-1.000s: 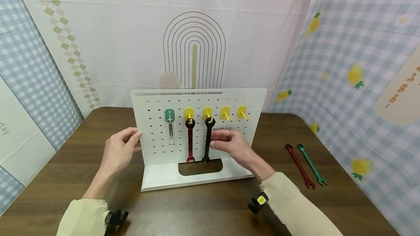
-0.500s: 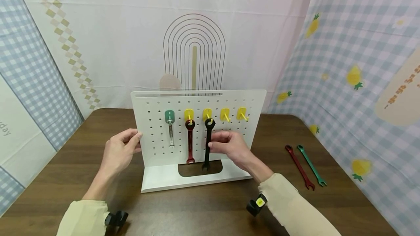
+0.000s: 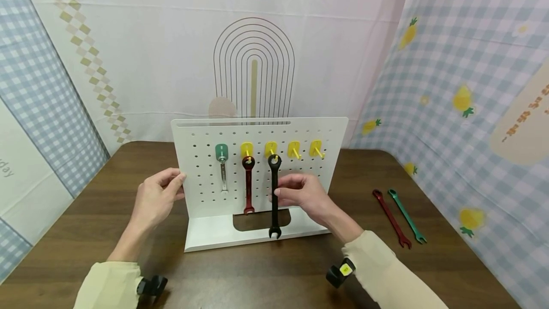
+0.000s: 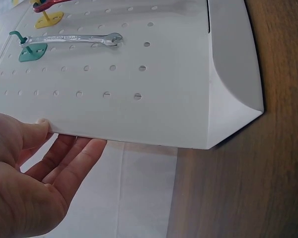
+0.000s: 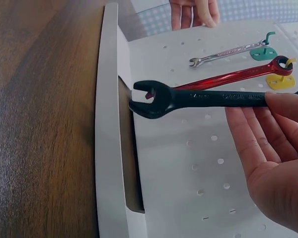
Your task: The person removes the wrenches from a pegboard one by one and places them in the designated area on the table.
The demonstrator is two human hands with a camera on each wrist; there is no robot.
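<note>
My right hand pinches a black combination wrench by its handle, thumb in front and fingers behind. The wrench's ring end overlaps the tip of the middle yellow hook in the head view. Its open-jawed lower end tilts out from the white pegboard toward me. My left hand grips the board's left edge between thumb and fingers. Left of the black wrench, a dark red wrench hangs on a yellow hook. Beside it a small silver wrench hangs on a green hook.
Two yellow hooks on the board's right side hold nothing. A second red wrench and a green wrench lie on the brown wooden table at the right. The board's base has a cutout. Patterned cloth surrounds the table.
The black wrench's lower end has swung away from the board toward me, while its ring end stays by the hook. My right hand has shifted slightly with it; the left hand keeps its place.
</note>
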